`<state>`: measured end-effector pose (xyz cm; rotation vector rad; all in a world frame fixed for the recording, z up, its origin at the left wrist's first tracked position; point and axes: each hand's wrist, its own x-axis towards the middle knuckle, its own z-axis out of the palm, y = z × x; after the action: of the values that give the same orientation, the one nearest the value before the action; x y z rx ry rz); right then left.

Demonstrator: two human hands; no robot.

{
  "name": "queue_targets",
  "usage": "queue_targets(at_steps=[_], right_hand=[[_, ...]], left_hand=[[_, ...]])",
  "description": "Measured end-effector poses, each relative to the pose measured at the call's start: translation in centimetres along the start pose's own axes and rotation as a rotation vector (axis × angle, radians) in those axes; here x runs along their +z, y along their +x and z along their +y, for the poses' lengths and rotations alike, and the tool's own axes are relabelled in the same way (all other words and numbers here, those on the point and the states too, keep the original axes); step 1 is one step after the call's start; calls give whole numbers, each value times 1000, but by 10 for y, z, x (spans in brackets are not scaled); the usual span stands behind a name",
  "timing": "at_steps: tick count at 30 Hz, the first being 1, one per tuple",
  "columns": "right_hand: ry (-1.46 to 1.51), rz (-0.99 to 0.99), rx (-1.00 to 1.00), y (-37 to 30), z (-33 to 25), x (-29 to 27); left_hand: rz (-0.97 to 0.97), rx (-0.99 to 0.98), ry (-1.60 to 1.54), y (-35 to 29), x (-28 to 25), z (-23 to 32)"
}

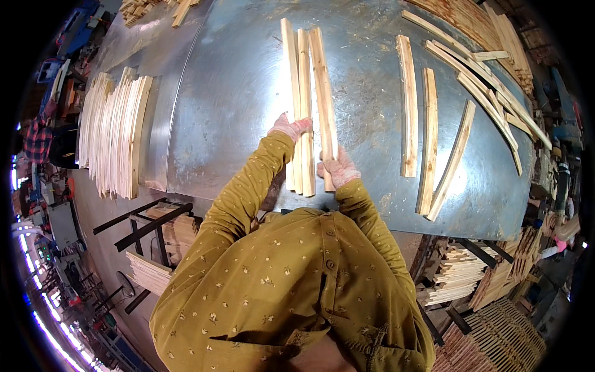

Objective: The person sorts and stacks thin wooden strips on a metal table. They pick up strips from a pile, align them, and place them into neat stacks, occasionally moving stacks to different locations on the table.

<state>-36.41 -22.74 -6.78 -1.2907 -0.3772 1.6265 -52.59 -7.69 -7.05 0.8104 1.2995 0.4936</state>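
Note:
On the metal-topped table (235,68) in front of me, my left hand (291,126) is closed over two narrow wooden strips (304,80) standing side by side. My right hand (339,168) grips the lower part of another wooden strip (321,74), just right of that pair. A narrow gap shows between this strip and the pair. All of them point away from me, their near ends close to the table's front edge. The fingertips under the wood are partly hidden.
Three loose strips (429,136) lie to the right. Beyond them several longer strips (489,80) lie crossed in a heap. At the left stands a tight stack of strips (114,133). Black metal racks (155,226) and stacked wood (458,273) stand below the table's front edge.

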Motion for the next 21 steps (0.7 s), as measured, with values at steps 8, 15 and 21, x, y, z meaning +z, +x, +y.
queue_targets(at_steps=[8,15,21], right_hand=[[130,43,-161,9,16,8],[-1221,-566,131,-25,-41,116],[-1525,44,-174,-29,-18,61]], left_hand=[[377,-80,485,-61,-34,56],[350,-186,520,-40,-50,-3],[365,-327,983,-94,-61,54]])
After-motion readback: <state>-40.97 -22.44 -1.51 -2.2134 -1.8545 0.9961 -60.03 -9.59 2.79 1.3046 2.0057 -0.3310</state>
